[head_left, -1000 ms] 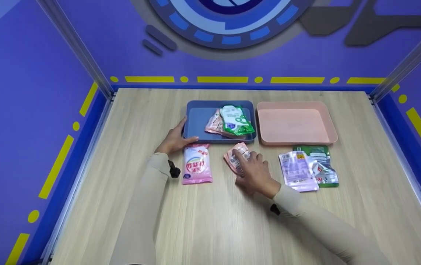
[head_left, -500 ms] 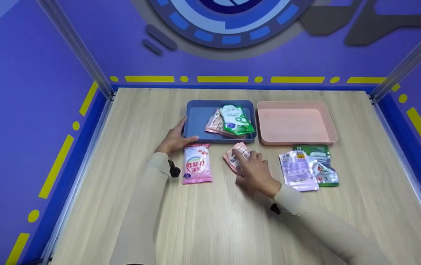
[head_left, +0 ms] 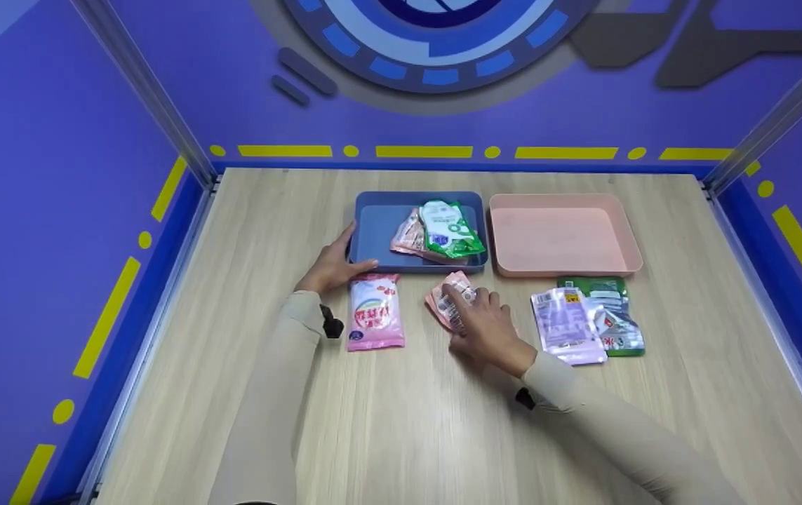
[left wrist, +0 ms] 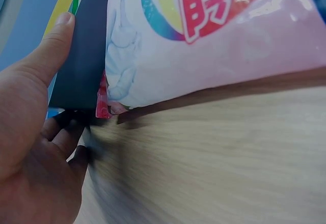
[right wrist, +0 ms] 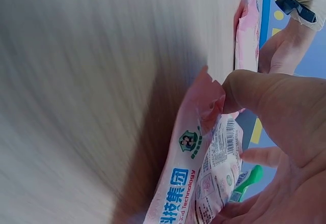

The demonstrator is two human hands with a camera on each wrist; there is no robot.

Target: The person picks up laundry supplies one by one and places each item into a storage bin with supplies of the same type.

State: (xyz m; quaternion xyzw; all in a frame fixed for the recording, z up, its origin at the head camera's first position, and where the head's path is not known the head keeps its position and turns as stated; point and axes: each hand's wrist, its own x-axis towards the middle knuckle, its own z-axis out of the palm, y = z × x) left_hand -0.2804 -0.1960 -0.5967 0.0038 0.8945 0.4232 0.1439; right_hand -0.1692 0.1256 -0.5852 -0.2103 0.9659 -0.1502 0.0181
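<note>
My left hand [head_left: 330,268] holds the left front corner of a blue tray [head_left: 379,231]. Its thumb [left wrist: 56,43] lies over the rim, while the other fingers curl against the outer wall. Inside the tray, a green-and-white pouch [head_left: 450,228] overlaps a pale pink pouch [head_left: 408,235]. In front of the tray, my right hand [head_left: 488,333] pinches a pink printed packet [right wrist: 188,152] between thumb and fingers. That packet stands tilted close over the table in the right wrist view. Beside the left wrist lies a pink-and-white packet with a rainbow print [head_left: 376,312].
To the right of the blue tray stands a pink tray [head_left: 562,242] with nothing in it. Before it, a lilac pouch [head_left: 565,326] partly covers a green-and-silver pouch [head_left: 629,330]. Purple panels [head_left: 401,130] border the wooden table [head_left: 386,421] at the back and sides.
</note>
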